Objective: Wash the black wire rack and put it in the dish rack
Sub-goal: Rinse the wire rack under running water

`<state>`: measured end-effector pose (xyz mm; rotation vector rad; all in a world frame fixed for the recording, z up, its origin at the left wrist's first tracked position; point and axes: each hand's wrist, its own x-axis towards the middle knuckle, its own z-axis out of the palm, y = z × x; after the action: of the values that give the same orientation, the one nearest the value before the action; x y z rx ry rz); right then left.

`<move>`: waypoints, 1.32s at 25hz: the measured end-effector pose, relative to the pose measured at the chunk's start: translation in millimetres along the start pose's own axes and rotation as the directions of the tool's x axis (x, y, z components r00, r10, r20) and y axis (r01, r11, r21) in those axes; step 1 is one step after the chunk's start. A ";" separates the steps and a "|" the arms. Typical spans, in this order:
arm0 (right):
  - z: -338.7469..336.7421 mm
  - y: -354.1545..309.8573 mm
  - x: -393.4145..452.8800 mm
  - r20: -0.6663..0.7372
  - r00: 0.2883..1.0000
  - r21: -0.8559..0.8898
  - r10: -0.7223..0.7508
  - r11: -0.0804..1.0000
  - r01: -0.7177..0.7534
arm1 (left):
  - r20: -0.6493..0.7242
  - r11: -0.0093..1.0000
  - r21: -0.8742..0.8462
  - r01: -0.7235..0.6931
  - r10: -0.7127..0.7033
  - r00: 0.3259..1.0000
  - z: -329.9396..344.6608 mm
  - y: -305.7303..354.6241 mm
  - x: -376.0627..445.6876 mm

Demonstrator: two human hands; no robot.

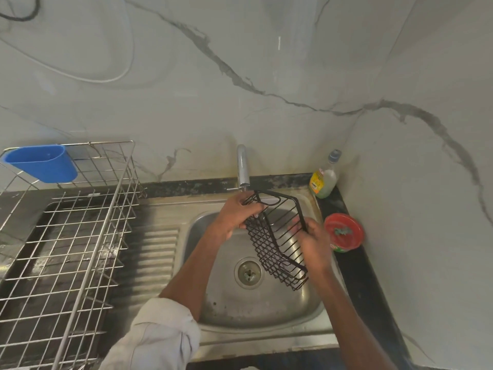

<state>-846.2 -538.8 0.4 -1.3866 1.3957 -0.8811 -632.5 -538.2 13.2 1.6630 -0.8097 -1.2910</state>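
Hands (234, 217) around black wire rack (277, 241)

**Black wire against grey steel**

The wire rack (277, 236) I hold is black, its base a diamond mesh and its sides plain parallel bars. My sleeve (160, 337) is pale off-white. The sink (256, 311) is dull grey steel with a ribbed drainboard; the dish rack (66, 249) is silver wire in a square grid, carrying a bright blue cup (42, 162). The wall (266, 89) is white marble with grey veins. The bottle (324, 180) is clear with a yellow label, the tub (344, 232) red.
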 end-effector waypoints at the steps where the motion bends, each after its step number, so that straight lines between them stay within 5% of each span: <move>1: -1.9 -4.6 -2.7 0.036 0.999 0.109 0.007 0.994 -0.011 | 0.022 0.999 0.034 -0.008 0.008 1.000 1.0 -0.4 1.4; 6: -8.2 -18.6 6.7 0.199 0.979 0.214 0.053 0.972 -0.096 | 0.185 0.982 0.127 -0.138 0.113 0.976 0.7 -6.4 7.1; 9: 1.7 -18.5 9.2 0.176 0.982 0.247 0.074 0.962 -0.117 | 0.228 0.982 0.077 -0.171 0.150 0.962 -7.6 -5.6 12.2; 12: 15.7 -24.4 6.9 0.162 0.981 0.357 0.102 0.921 -0.155 | 0.158 0.980 -0.137 -0.143 0.164 0.974 -16.0 -15.0 11.6; 16: 33.4 -32.9 1.3 0.200 0.967 0.472 0.157 0.849 -0.236 | 0.015 0.975 -0.204 -0.090 0.095 0.995 -15.7 -33.8 -17.2; 23: 44.4 -38.0 -11.5 0.020 0.985 0.484 0.172 0.860 -0.160 | 0.081 0.993 -0.104 -0.055 0.064 0.995 -0.4 -51.8 -49.5; 27: 37.1 -43.2 -11.2 0.076 0.978 0.492 0.194 0.846 -0.206 | 0.102 0.991 -0.106 -0.079 0.090 0.991 7.3 -37.9 -55.2; 33: 51.4 -45.9 -13.1 0.231 0.927 0.575 0.295 0.727 -0.375 | 0.123 0.944 0.095 -0.315 0.303 0.945 -3.6 -53.1 -49.1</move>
<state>-784.6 -524.0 30.6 -0.6450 1.0737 -0.8772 -642.2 -472.0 -14.4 1.4888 -1.1779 -1.1361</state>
